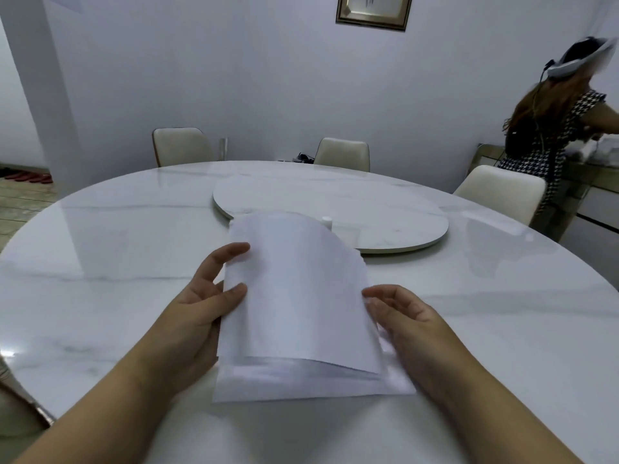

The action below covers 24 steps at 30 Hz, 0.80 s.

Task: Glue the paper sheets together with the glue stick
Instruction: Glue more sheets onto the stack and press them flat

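Note:
White paper sheets (298,306) are held above the near part of the round marble table (117,249). The top sheet curves upward at its far end, and a lower sheet (301,386) shows beneath its near edge. My left hand (204,303) grips the left edge of the sheets, thumb on top. On the right edge, my right hand (405,316) pinches the sheets with its fingertips. A small white glue stick (327,222) stands upright on the turntable just behind the paper, mostly hidden by it.
A round marble turntable (385,212) sits in the middle of the table. Three cream chairs (343,154) stand around the far side. A person in a checked dress (552,135) stands at the right by a sideboard. A framed picture (373,10) hangs on the wall.

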### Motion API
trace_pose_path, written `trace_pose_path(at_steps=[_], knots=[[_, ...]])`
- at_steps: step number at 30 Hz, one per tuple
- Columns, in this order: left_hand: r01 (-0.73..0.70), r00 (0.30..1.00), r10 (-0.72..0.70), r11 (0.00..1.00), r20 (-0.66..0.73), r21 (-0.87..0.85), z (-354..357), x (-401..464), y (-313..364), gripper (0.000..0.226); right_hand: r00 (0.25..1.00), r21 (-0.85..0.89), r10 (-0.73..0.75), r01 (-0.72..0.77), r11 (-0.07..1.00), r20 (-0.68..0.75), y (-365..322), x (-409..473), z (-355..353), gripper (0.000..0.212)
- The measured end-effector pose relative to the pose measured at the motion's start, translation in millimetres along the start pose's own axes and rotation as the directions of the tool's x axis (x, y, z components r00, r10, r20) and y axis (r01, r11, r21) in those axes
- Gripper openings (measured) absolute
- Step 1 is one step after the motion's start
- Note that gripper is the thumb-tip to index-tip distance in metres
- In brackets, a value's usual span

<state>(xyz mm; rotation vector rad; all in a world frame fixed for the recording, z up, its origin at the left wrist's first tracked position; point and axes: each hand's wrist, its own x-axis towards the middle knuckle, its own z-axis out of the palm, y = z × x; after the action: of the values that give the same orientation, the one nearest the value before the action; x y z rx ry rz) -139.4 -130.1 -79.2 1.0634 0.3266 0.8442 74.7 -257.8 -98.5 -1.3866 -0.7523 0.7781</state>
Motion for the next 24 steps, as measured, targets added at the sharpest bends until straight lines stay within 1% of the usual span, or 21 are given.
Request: trace_pose_path(at_steps=[3, 5, 6, 7, 8, 9, 11, 12, 14, 16, 18, 20, 24], knots=[[-0.037, 0.999, 0.034, 0.988, -0.018, -0.151, 4.6, 1.8, 2.3, 0.032, 0.982, 0.245, 0.017, -0.063, 0.968, 0.187, -5.3, -5.1, 2.0, 0.025], [-0.034, 0.999, 0.031, 0.984, -0.021, -0.176, 6.8, 4.3, 1.6, 0.028, 0.961, 0.368, 0.003, -0.109, 0.923, 0.278, -9.9, -8.5, 1.1, 0.029], [-0.019, 1.000, 0.018, 0.988, -0.009, -0.154, 7.2, 5.0, 1.2, 0.025, 0.957, 0.412, -0.018, -0.107, 0.905, 0.288, -10.9, -8.6, -0.6, 0.036], [0.006, 1.000, -0.005, 0.994, 0.010, -0.106, 7.5, 5.2, 1.3, 0.021, 0.962, 0.439, -0.037, -0.089, 0.894, 0.269, -12.1, -8.4, -2.9, 0.045], [0.040, 0.999, -0.040, 0.999, 0.022, -0.035, 6.0, 5.9, 1.4, 0.018, 0.974, 0.453, -0.051, -0.056, 0.890, 0.222, -12.0, -7.2, -6.0, 0.049], [0.083, 0.996, -0.083, 0.995, 0.014, 0.049, 4.2, 6.6, 1.5, 0.019, 0.985, 0.447, -0.055, -0.023, 0.894, 0.162, -12.2, -6.4, -8.3, 0.047], [0.161, 0.986, -0.147, 0.960, -0.077, 0.228, -2.4, 8.3, 2.3, 0.026, 0.997, 0.349, -0.060, 0.037, 0.936, 0.055, -10.5, -3.8, -12.7, 0.036], [0.181, 0.980, -0.143, 0.929, -0.137, 0.323, -6.7, 9.3, 2.1, 0.026, 0.998, 0.251, -0.063, 0.057, 0.966, 0.015, -9.1, -3.0, -12.7, 0.034], [0.194, 0.973, -0.092, 0.824, -0.212, 0.532, -13.1, 9.7, 0.8, 0.023, 0.996, 0.029, -0.073, 0.075, 0.997, -0.055, -5.1, -2.0, -10.5, 0.030], [0.194, 0.972, -0.054, 0.728, -0.228, 0.657, -17.4, 8.5, -1.9, 0.022, 0.995, -0.113, -0.068, 0.059, 0.992, -0.075, -1.4, -1.6, -7.5, 0.026], [0.207, 0.970, -0.045, 0.678, -0.241, 0.706, -19.7, 7.0, -4.3, 0.021, 0.997, -0.176, -0.037, 0.024, 0.984, -0.070, 1.0, -0.4, -7.5, 0.020], [0.227, 0.966, -0.047, 0.633, -0.255, 0.740, -20.9, 5.4, -5.1, 0.024, 0.997, -0.197, -0.007, -0.007, 0.980, -0.071, 1.7, 0.2, -9.1, 0.015], [0.240, 0.965, -0.059, 0.601, -0.257, 0.763, -20.5, 4.2, -7.6, 0.026, 0.997, -0.265, 0.013, -0.034, 0.964, -0.079, 1.1, -0.3, -9.6, 0.020]])
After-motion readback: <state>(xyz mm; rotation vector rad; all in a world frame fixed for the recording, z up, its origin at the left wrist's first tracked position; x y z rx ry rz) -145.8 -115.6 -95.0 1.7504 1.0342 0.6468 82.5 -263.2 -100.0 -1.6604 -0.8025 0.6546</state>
